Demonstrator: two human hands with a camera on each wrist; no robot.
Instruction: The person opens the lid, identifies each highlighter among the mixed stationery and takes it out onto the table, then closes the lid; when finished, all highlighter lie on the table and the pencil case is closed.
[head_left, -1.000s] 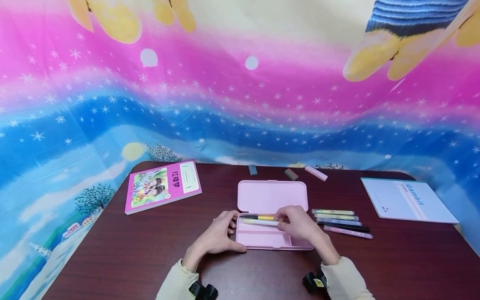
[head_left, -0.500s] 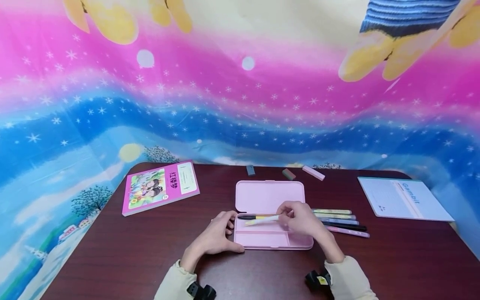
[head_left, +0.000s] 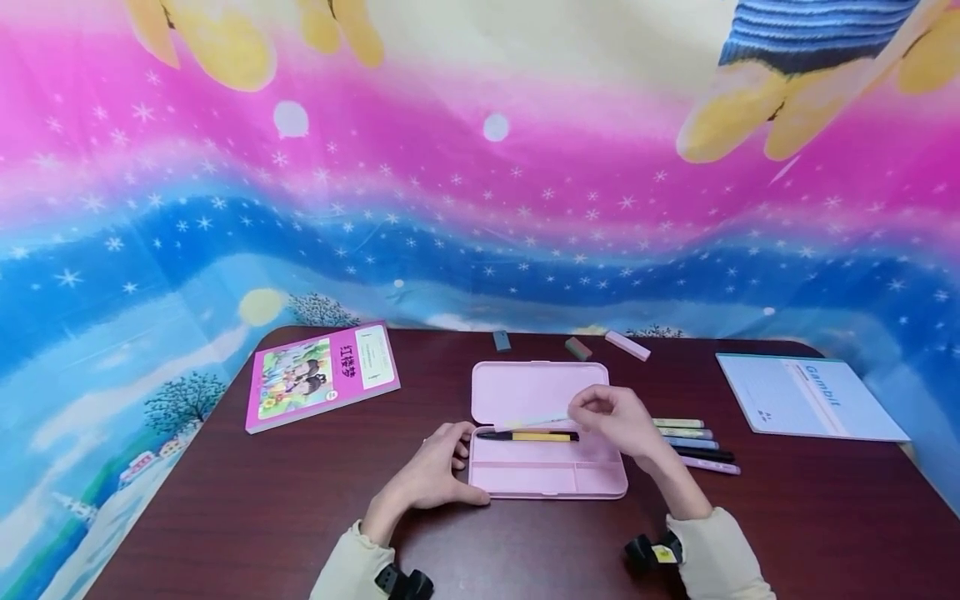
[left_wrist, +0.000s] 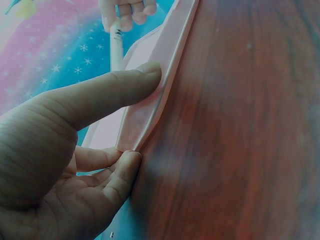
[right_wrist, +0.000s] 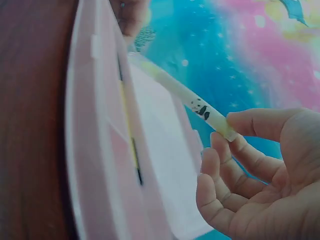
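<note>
A pink pencil case (head_left: pixel 525 478) lies on the table with its lid (head_left: pixel 540 390) folded back. My left hand (head_left: pixel 429 473) grips the case's left end, its thumb at the front edge and its fingers at the far corner. Above the case, my right hand (head_left: pixel 621 427) pinches a white-and-yellow pen (right_wrist: pixel 186 96) with a panda print by one end, between thumb and fingers. The pen slants across in front of the lid. A black-and-yellow pen (head_left: pixel 534 437) rests in the long rear compartment. The front compartments show pink bottoms.
Several pens (head_left: pixel 693 444) lie right of the case, partly behind my right wrist. Three small blocks, blue-grey (head_left: pixel 502 341), green-brown (head_left: pixel 577 348) and pink (head_left: pixel 627 346), sit behind it. A pink book (head_left: pixel 324 375) is at left, a notebook (head_left: pixel 812 397) at right.
My right hand has lifted the white-and-yellow pen out of the rear compartment, up and slightly right, uncovering the black-and-yellow pen. My left hand has stayed on the case.
</note>
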